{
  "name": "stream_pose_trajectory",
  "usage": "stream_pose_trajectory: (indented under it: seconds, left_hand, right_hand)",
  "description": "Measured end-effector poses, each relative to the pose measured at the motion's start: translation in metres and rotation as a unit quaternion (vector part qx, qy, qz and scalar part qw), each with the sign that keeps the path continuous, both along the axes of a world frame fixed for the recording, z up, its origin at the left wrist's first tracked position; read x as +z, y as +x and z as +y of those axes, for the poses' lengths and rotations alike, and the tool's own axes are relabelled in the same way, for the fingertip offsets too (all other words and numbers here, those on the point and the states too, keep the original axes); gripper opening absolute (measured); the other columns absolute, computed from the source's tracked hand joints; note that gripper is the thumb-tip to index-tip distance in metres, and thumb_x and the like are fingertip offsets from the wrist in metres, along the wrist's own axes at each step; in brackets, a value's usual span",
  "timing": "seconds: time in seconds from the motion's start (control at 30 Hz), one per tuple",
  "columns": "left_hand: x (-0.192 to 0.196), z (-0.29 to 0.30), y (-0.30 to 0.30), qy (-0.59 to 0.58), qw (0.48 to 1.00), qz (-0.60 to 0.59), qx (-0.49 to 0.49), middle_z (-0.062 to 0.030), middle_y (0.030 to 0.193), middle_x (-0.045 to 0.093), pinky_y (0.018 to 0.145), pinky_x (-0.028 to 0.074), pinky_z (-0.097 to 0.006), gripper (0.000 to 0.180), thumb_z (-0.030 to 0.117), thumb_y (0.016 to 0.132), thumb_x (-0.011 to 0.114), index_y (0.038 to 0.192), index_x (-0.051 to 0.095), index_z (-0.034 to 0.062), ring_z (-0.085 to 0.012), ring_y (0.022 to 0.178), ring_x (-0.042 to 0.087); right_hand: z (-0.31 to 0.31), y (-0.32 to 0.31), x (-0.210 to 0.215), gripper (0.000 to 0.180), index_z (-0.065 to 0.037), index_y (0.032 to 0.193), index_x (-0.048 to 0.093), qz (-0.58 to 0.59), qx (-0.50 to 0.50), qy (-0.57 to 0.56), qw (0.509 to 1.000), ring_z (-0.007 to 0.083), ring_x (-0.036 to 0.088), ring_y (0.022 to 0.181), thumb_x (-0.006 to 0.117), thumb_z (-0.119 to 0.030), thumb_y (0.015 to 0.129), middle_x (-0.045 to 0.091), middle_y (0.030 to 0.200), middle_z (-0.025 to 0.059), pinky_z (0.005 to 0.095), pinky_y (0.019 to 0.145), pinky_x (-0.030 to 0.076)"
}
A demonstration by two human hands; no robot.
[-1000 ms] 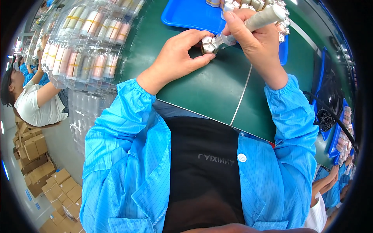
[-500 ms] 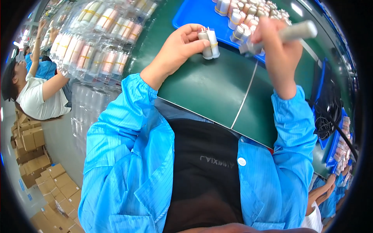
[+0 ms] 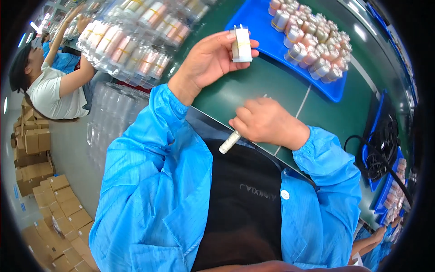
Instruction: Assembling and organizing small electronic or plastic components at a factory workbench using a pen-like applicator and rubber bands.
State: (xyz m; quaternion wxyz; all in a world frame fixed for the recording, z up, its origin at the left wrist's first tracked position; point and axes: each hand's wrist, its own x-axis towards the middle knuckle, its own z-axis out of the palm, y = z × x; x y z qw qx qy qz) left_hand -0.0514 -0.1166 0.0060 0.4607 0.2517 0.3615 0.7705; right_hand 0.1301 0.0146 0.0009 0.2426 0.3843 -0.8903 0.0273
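My left hand (image 3: 208, 59) is closed around a banded bundle of white and beige tubes (image 3: 242, 44), raised over the green table. Two thin pins stick up from the bundle, and a yellow band runs round its middle. Closer to my body, my right hand (image 3: 267, 120) is curled in a fist, back of the hand up, round a tool with a pale wrapped handle (image 3: 229, 142). The handle's end pokes out to the lower left; a small light tip shows beyond the knuckles, and the rest is hidden in the fist.
A blue tray (image 3: 335, 94) with many banded tube bundles lies on the green table (image 3: 217, 99). Clear packs of tubes (image 3: 131, 45) are stacked left, near a co-worker (image 3: 63, 88). Black cables (image 3: 383, 149) lie right; cardboard boxes (image 3: 63, 201) stand on the floor.
My right hand has come down and left from beside the tray toward my body, still gripping the tool. My left hand has lifted and turned the bundle slightly.
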Motion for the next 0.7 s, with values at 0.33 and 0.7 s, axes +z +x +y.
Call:
stream_pose_trajectory:
  seconds: [0.33,0.7]
  left_hand:
    - [0.126,-0.105,-0.004,-0.028,0.890,0.366,0.269,-0.0110,0.122,0.064,0.094,0.052,-0.034,0.046,0.013,0.096,0.066,0.137,0.051,0.0007,-0.0199,0.110,0.064]
    - [0.162,-0.164,-0.195,-0.437,0.389,0.748,0.313,-0.0097,0.089,0.073,0.076,0.053,-0.037,0.034,0.038,0.089,0.076,0.103,0.071,0.0062,-0.0214,0.088,0.070]
  right_hand:
    - [-0.005,0.014,0.012,0.032,-0.012,0.067,0.049,-0.011,-0.022,0.010,1.000,0.0173,0.053,0.060,0.075,-0.019,0.083,0.044,0.064,0.0016,0.0326,0.049,0.040]
    - [-0.005,0.009,0.017,0.010,-0.015,0.073,0.063,-0.023,-0.032,0.031,0.999,0.0154,0.054,0.063,0.070,-0.017,0.080,0.043,0.066,-0.0004,0.0298,0.051,0.042]
